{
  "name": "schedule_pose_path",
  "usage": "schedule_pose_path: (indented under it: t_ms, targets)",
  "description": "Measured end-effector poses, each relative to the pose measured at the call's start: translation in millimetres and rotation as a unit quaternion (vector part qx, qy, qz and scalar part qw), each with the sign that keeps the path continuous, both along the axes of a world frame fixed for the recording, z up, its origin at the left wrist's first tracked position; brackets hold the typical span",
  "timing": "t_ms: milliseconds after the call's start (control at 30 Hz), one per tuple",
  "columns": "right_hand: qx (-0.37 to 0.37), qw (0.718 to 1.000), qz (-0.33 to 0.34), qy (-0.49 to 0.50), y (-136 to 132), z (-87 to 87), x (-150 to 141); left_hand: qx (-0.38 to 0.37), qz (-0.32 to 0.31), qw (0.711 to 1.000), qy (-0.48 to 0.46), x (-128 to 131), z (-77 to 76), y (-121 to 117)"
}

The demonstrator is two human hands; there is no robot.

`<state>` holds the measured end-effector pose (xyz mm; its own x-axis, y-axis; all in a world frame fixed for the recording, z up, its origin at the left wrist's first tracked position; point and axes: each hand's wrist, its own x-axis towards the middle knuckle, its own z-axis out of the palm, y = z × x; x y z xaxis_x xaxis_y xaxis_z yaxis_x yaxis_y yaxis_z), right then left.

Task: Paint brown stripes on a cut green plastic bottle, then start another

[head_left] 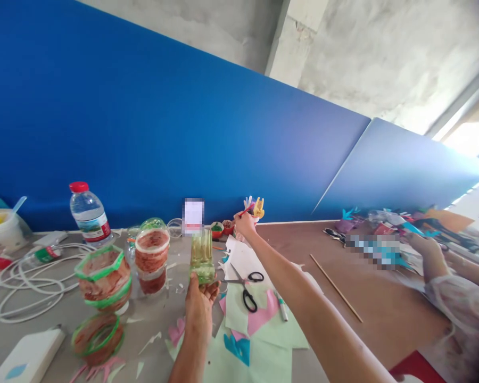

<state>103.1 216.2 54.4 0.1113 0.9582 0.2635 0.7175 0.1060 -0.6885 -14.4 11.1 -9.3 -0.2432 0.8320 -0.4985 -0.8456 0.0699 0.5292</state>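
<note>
My left hand (199,298) is closed around the base of a clear greenish bottle section (201,255), holding it upright above the table. My right hand (244,222) reaches far across the table with fingers pinched on a thin red-tipped stick (246,211). That hand hovers at a small cup of tools (256,208) near the blue partition. Black-handled scissors (245,290) lie on pastel paper sheets (259,330) between my arms.
Painted plastic containers with green rims (104,276) (152,255) (98,336) stand at left, beside a water bottle (89,214) and white cables (24,282). A long wooden stick (335,287) lies on the brown table. Another person's hand (427,250) works at right amid craft scraps.
</note>
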Motion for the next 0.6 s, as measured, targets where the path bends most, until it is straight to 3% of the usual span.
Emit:
schedule_pose_path:
  t_ms: [200,600]
  targets:
    - [-0.042,0.998,-0.04,-0.014,14,-4.7,-9,0.019,-0.009,1.0,0.0,2,2.5,-3]
    - [-0.094,0.994,-0.034,-0.04,25,-8.2,-15,0.013,-0.017,1.0,-0.003,3,8.3,-7]
